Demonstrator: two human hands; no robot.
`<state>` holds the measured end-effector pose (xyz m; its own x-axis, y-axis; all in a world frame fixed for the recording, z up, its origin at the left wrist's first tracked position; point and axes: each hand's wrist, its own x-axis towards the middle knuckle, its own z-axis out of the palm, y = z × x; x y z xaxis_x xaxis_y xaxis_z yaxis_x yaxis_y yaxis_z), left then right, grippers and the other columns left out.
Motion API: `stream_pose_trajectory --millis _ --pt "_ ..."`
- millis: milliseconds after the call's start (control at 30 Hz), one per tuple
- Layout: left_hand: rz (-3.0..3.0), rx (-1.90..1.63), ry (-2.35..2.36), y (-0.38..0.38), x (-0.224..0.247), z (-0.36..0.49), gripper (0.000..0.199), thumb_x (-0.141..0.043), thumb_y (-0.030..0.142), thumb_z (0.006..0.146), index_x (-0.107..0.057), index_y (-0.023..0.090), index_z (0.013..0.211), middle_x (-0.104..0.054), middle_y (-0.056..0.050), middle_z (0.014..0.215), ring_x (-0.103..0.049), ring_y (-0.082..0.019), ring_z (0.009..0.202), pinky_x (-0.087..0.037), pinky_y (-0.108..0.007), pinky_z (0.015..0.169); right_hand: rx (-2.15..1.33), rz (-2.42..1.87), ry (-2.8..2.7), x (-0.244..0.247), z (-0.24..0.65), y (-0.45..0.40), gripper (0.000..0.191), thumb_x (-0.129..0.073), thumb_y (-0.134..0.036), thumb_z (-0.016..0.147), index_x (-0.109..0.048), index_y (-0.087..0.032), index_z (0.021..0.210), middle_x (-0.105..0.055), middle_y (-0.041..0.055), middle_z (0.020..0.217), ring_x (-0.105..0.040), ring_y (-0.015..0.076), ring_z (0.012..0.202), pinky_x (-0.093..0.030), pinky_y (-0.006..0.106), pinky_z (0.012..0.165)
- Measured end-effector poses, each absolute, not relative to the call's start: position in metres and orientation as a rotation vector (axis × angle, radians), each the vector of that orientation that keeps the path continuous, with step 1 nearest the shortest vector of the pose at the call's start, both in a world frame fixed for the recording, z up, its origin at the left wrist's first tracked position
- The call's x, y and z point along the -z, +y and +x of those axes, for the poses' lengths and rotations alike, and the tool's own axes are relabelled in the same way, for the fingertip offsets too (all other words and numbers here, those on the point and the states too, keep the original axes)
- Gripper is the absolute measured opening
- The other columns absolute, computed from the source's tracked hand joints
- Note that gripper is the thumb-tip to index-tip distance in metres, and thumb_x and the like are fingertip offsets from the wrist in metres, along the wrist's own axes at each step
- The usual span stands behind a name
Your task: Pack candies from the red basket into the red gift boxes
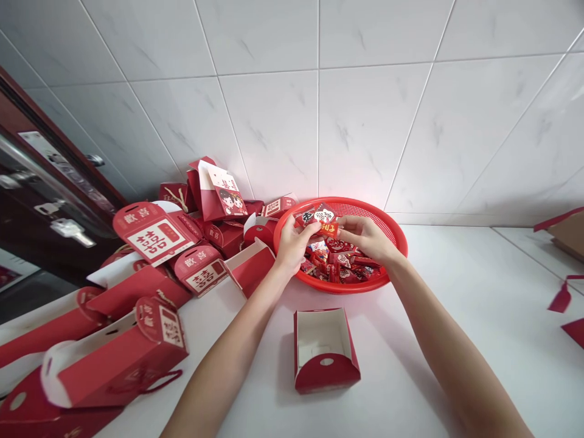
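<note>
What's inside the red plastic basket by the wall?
Inside the red plastic basket lies a heap of wrapped candies, mostly red. The left hand and right hand cover part of it, and the floor beneath the heap is hidden.

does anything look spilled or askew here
No spill shows; loose sweets lie in the red basket. The heap of red boxes on the left looks askew, though: several lean and overlap at odd angles, while the open box before the basket sits flat.
</note>
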<state>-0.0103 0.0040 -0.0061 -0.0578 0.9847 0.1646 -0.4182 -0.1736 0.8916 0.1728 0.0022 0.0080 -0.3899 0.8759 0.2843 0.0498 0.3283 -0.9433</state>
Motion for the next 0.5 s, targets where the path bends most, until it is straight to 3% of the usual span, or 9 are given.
stream_pose_trajectory --millis 167,300,500 --pt "1.006 -1.553 0.818 0.0016 0.0056 -0.0092 0.043 -0.092 0.027 0.055 -0.066 0.022 0.089 -0.075 -0.001 0.084 -0.074 -0.023 0.081 -0.06 -0.032 0.067 -1.05 -0.849 -1.698 -0.0073 0.169 0.0029 0.019 -0.072 -0.035 0.08 -0.071 -0.019 0.071 -0.067 -0.0011 0.069 -0.059 0.014 0.066 -0.049 0.029 0.066" --pt "1.017 -1.579 0.796 0.0001 0.0036 -0.0099 0.04 -0.091 0.028 0.057 -0.066 0.022 0.088 -0.073 0.002 0.079 -0.071 -0.018 0.074 -0.058 -0.027 0.063 -1.014 -0.879 -1.56 -0.008 0.1651 0.0009 0.017 -0.076 -0.037 0.075 -0.078 -0.02 0.074 -0.075 0.002 0.077 -0.066 0.0186 0.075 -0.052 0.033 0.072" --pt "0.95 -1.632 0.786 0.0025 0.0019 -0.0133 0.037 -0.089 0.029 0.058 -0.064 0.021 0.083 -0.07 0.004 0.079 -0.068 -0.015 0.074 -0.058 -0.029 0.071 -0.848 -0.903 -1.079 -0.0101 0.1685 0.0037 0.021 -0.08 -0.042 0.073 -0.082 -0.022 0.08 -0.078 0.0022 0.08 -0.069 0.0203 0.08 -0.055 0.035 0.075"
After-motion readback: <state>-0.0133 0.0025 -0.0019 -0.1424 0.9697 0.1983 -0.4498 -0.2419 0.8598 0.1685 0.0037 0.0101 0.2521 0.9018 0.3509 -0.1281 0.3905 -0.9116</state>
